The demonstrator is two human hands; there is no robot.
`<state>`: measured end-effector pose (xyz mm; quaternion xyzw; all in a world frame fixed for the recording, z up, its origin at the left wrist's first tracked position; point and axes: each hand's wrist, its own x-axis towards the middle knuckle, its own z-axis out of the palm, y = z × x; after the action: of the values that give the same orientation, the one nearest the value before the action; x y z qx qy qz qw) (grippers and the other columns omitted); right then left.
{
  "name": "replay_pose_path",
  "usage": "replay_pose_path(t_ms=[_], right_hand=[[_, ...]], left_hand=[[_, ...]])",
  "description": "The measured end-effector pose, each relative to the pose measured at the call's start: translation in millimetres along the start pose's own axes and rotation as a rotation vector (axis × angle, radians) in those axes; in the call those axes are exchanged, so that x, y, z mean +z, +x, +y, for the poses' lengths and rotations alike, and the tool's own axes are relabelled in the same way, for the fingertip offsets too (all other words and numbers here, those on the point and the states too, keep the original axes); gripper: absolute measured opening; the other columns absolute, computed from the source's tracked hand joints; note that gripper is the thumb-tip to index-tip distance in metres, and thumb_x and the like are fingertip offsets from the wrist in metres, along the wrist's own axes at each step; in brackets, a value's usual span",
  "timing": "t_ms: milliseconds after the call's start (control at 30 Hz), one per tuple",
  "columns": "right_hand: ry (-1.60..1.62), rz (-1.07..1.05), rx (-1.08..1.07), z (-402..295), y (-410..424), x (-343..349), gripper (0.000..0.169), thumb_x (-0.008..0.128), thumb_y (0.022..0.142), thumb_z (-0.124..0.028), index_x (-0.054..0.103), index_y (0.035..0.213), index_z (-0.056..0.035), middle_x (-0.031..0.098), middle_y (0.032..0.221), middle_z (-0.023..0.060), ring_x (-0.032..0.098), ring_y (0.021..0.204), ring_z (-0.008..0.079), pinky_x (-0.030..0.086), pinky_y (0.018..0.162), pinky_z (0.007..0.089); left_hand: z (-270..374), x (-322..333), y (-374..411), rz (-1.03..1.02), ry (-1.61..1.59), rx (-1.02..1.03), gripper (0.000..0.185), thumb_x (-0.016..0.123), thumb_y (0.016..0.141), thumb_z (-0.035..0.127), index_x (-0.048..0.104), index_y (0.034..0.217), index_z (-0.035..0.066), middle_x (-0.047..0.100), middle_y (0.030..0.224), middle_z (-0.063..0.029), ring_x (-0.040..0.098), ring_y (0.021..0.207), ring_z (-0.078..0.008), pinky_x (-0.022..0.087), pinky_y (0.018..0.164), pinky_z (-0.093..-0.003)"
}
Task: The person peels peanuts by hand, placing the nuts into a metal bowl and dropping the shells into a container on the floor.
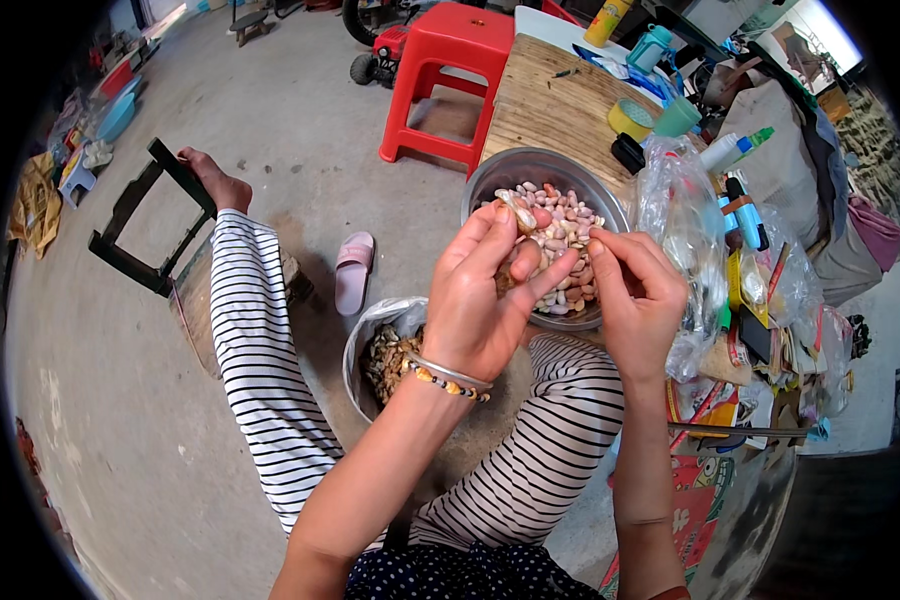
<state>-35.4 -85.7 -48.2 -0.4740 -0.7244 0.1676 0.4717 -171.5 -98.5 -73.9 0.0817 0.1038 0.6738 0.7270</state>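
Note:
Between the thumb and fingers of my left hand is an opened peanut shell, held above a metal bowl. Shelled peanuts, pink and pale, fill much of the bowl's bottom. My right hand is over the bowl's right rim, thumb and forefinger pinched together; whether something small is between them cannot be told. Below and left of my left hand, a bin lined with a white plastic bag holds empty peanut shells, partly hidden by my wrist.
A wooden table holds tape, a green cup and plastic bags. A red plastic stool stands beside it. On the floor are a pink slipper and, at left, a low wooden chair under one foot.

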Motion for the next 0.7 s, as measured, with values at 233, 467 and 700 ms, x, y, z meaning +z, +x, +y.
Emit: replay_pose_path(t_ms=[233, 467, 700], right_hand=[[0.003, 0.021, -0.045, 5, 1, 3, 0.009, 0.060, 0.079, 0.002, 0.064, 0.087, 0.0047, 0.059, 0.073, 0.0044, 0.048, 0.055, 0.0044, 0.036, 0.046, 0.0180], [0.000, 0.059, -0.020, 18, 3, 2, 0.009, 0.060, 0.079, 0.002, 0.064, 0.086, 0.0049, 0.058, 0.071, 0.0037, 0.046, 0.054, 0.0049, 0.035, 0.047, 0.0188], [0.004, 0.058, 0.003, 19, 3, 0, 0.010, 0.060, 0.079, 0.002, 0.065, 0.087, 0.0042, 0.058, 0.072, 0.0029, 0.046, 0.055, 0.0039, 0.034, 0.047, 0.0182]], left_hand=[[-5, -5, 3, -0.018, -0.005, 0.016, 0.017, 0.041, 0.095, 0.017, 0.048, 0.096, 0.002, 0.051, 0.087, -0.0024, 0.037, 0.060, -0.0055, 0.045, 0.092, -0.0402], [-4, -8, 6, 0.023, 0.022, 0.041, 0.016, 0.041, 0.095, 0.016, 0.048, 0.096, 0.002, 0.050, 0.087, -0.0026, 0.037, 0.060, -0.0051, 0.045, 0.092, -0.0410], [-5, -7, 3, -0.018, 0.050, 0.029, 0.018, 0.040, 0.096, 0.018, 0.047, 0.095, 0.001, 0.050, 0.088, -0.0040, 0.037, 0.059, -0.0054, 0.045, 0.094, -0.0426]])
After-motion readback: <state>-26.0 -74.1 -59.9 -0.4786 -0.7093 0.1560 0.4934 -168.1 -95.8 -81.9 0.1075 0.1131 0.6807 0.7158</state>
